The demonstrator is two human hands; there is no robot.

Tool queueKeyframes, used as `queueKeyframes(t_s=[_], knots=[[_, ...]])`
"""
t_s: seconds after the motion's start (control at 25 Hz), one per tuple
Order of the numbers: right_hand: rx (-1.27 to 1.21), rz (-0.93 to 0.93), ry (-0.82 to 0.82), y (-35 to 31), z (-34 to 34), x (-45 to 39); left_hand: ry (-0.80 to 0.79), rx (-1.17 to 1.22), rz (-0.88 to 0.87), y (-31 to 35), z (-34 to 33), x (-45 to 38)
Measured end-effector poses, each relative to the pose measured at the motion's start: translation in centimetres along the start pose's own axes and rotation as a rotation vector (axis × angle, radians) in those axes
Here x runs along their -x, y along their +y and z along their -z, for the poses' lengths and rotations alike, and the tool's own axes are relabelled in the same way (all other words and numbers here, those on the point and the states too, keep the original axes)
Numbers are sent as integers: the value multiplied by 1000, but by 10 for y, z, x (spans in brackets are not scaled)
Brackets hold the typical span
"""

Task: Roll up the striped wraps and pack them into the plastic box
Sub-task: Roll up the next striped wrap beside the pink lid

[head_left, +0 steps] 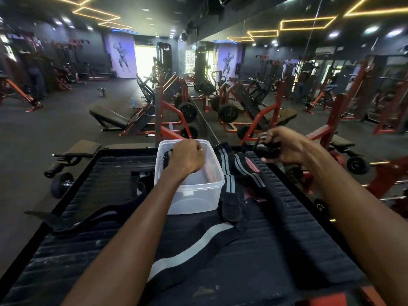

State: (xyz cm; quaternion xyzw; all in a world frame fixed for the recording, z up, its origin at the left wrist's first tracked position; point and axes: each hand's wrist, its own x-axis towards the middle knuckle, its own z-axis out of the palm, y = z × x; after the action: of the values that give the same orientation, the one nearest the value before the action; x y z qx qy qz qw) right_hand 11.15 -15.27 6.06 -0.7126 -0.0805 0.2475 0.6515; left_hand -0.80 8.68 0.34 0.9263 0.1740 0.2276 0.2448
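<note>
A clear plastic box (196, 195) stands on the black ribbed platform (287, 250). My left hand (187, 157) reaches into the box, closed on a rolled black wrap (166, 159) against its far left wall. My right hand (284, 145) hovers to the right of the box, above the platform's far edge, gripping a second rolled black-and-grey striped wrap (262, 147). An unrolled wrap with grey stripes (237, 164) lies right of the box. Another long wrap with one grey stripe (189, 250) lies in front of it.
A black strap (92, 219) lies on the platform left of the box, and a dark flap (230, 206) sits by the box's near right corner. Weight benches, plates and red machines surround the platform; a mirror wall runs on the right. A dumbbell (59, 184) lies on the floor to the left.
</note>
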Motion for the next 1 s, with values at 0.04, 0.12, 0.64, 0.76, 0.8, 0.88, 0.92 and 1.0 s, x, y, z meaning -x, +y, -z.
queueKeyframes(t_s=[0.04,0.12,0.64,0.76,0.8,0.88,0.92,1.0], knots=[[-59,8,-86,-8,-11,2,13,-34,8,-6,6,-3],[-96,54,-208,-17,-35,3,5,-116,46,-18,14,-7],[787,389,49,30,-185,-88,-273,-324,80,-86,-8,-26],[988,436,66,44,-204,-109,-249,-363,56,-88,-9,-26],[1039,447,68,48,-209,-114,-244,-380,48,-87,-9,-26],[1119,462,55,54,-217,-126,-237,-405,35,-88,-10,-26],[1155,465,52,57,-220,-130,-237,-413,31,-88,-10,-25],[1185,450,52,62,-224,-138,-229,-415,33,-89,-12,-25]])
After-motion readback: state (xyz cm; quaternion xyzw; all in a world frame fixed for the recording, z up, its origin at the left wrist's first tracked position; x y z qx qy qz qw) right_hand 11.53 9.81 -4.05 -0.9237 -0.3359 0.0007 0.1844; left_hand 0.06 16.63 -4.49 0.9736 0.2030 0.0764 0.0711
